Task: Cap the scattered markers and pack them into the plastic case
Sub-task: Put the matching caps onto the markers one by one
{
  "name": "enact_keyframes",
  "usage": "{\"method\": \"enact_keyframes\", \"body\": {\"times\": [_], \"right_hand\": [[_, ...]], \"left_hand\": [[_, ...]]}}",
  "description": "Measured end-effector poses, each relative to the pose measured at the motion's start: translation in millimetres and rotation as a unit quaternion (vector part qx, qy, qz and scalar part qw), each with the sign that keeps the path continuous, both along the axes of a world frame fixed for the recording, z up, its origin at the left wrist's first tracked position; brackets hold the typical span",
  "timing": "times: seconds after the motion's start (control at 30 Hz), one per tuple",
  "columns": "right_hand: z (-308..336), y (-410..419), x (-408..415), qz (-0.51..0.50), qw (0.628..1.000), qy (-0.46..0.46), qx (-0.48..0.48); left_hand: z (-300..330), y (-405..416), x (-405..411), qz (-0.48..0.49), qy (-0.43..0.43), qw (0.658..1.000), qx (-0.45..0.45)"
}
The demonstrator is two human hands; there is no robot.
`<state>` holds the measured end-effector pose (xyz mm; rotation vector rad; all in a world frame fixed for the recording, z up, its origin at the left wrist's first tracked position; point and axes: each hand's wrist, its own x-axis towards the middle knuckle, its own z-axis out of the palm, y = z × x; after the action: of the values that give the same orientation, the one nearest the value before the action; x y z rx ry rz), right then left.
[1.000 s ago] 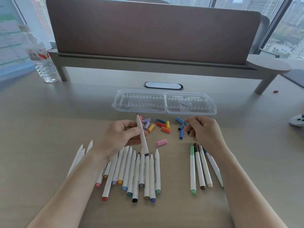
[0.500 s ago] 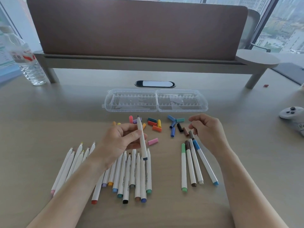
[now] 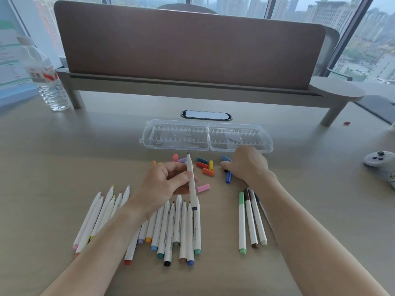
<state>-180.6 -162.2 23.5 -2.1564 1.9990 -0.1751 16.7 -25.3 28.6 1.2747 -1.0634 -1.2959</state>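
Uncapped white marker with dark tip (image 3: pixel 191 180) stands pinched in your left hand (image 3: pixel 166 184), above the row of uncapped markers, awaiting its cap.

Your right hand (image 3: pixel 248 165) reaches into the loose coloured plastic caps (image 3: pixel 206 165), fingers curled down near a dark cap; whether it grips one you cannot tell. Match cap to the tip colour, push straight on. The clear plastic case (image 3: pixel 207 136) lies open just beyond the caps; the four capped markers (image 3: pixel 251 218) sit right, with bare beige desk (image 3: pixel 64 167) on both sides.
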Motion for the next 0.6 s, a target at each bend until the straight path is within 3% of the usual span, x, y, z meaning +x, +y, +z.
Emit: {"method": "enact_keyframes", "body": {"times": [0.17, 0.27, 0.33, 0.43, 0.5, 0.6], "right_hand": [[5.7, -1.0, 2.8, 0.0, 1.0, -0.016, 0.024], [14.4, 9.6, -3.1, -0.013, 0.988, -0.148, 0.035], [19.0, 27.0, -8.7, -0.025, 0.942, -0.327, 0.077], [16.0, 54.0, -18.1, -0.025, 0.83, -0.53, 0.171], [9.3, 63.3, -24.0, -0.024, 0.778, -0.593, 0.203], [4.5, 69.1, -29.7, -0.015, 0.745, -0.63, 0.219]], "left_hand": [[-0.9, 0.3, -1.1, -0.006, 0.001, 1.0, 0.003], [-2.2, 1.2, -1.0, -0.006, 0.006, 1.0, 0.009], [-1.7, 1.5, -1.6, -0.007, 0.021, 1.0, 0.013], [-0.2, 2.2, -5.5, -0.012, 0.072, 0.997, 0.025], [0.5, 2.8, -8.2, -0.018, 0.106, 0.993, 0.039], [-1.2, 3.1, -10.5, -0.029, 0.121, 0.99, 0.06]]}}
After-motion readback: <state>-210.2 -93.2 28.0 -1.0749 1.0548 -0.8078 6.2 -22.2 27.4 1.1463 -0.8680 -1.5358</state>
